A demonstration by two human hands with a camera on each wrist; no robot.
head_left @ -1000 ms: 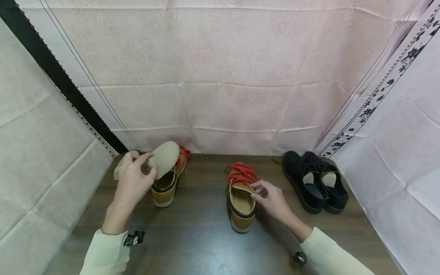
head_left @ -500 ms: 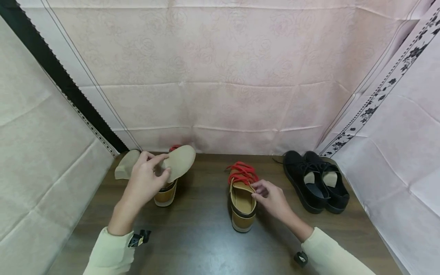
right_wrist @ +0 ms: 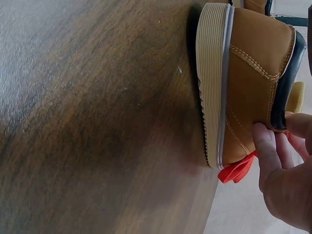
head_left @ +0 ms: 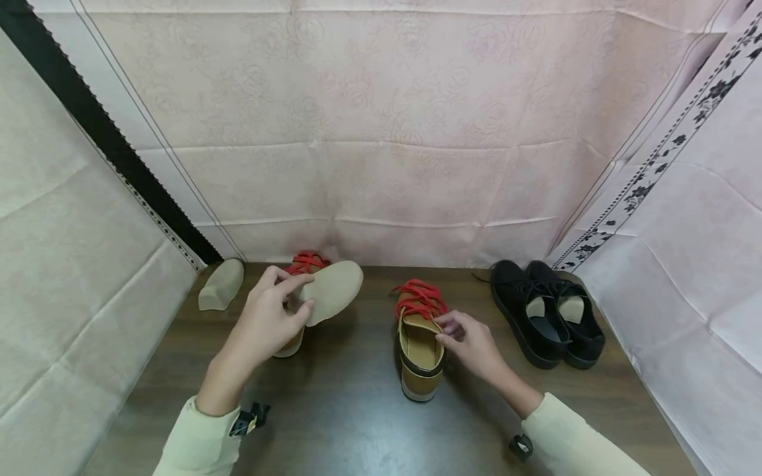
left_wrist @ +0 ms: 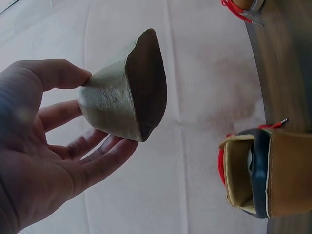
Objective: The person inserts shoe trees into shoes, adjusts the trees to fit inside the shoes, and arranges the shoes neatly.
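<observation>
My left hand (head_left: 266, 318) pinches a beige moulded-pulp shoe insert (head_left: 335, 291) between thumb and fingers. In the left wrist view the insert (left_wrist: 108, 101) shows its hollow, dark underside. Behind that hand is a tan shoe (head_left: 290, 349) with red laces, partly hidden by hand and insert. A matching tan shoe (head_left: 419, 387) stands upright to the right, heel towards me, its opening uncovered. At the right side of its collar, my right hand (head_left: 470, 342) pinches the edge. The right wrist view has the fingers at the dark collar of this shoe (right_wrist: 248, 83).
Another beige shoe insert (head_left: 222, 284) lies at the back left of the brown wooden table (head_left: 351, 436). A pair of black shoes (head_left: 514, 307) stands at the right, with beige inserts inside. Pale patterned cloth (head_left: 381, 132) hangs behind and along both sides.
My left hand has carried the insert to the right, from above the left tan shoe's opening to past its right side. The right hand stays at the other shoe's collar.
</observation>
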